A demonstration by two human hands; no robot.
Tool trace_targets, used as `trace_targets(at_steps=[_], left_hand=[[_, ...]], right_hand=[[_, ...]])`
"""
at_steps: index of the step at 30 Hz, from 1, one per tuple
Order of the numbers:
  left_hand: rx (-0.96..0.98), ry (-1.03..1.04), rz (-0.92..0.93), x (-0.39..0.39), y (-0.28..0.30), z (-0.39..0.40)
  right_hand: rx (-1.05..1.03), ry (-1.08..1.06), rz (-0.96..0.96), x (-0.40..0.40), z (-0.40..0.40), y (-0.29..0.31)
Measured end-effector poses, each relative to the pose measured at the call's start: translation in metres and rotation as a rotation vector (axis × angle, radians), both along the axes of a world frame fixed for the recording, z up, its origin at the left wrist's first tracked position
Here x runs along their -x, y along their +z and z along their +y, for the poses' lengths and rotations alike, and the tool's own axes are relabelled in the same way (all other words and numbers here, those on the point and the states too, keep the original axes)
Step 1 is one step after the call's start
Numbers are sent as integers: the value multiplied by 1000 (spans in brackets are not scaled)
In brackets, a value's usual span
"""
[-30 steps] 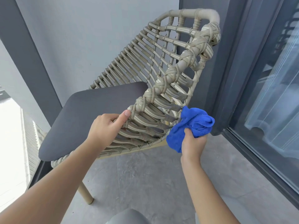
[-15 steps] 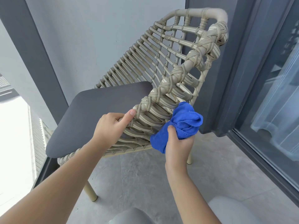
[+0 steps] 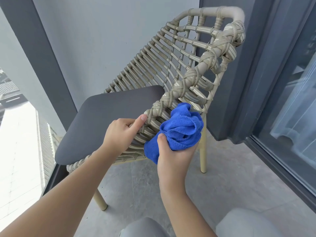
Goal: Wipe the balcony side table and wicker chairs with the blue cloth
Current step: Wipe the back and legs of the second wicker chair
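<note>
left hand (image 3: 122,134) gripping the wicker chair (image 3: 179,69) arm rail, right hand (image 3: 174,156) clutching the bunched blue cloth (image 3: 181,130) against its weave

The cloth (image 3: 182,132) is bright blue, the chair (image 3: 179,53) a pale beige weave — flat strands with lighter stripes, knotted in a braid along its near edge — its seat cushion (image 3: 106,120) plain dark grey, the floor (image 3: 230,177) mottled light grey.
</note>
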State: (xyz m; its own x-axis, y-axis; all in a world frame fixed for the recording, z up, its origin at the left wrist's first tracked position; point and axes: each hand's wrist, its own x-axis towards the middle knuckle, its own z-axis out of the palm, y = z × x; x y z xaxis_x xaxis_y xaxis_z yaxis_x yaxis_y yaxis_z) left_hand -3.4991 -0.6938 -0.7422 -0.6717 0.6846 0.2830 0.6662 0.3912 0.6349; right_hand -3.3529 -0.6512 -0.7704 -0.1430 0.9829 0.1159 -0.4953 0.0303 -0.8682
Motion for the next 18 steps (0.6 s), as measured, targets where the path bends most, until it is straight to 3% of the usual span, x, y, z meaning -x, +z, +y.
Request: trace_targets(at_steps=[3,12,18], left_hand=[[-10,-4,1,0,-1,0],[-16,18,-11,3,-2,1],[-44,9,-18,4,-4,3]], right_hand=[[1,-13,-22,-10,7,-12],[302,-191,-141,-5,92,-95],[376,-69,-179,30,111,-113]])
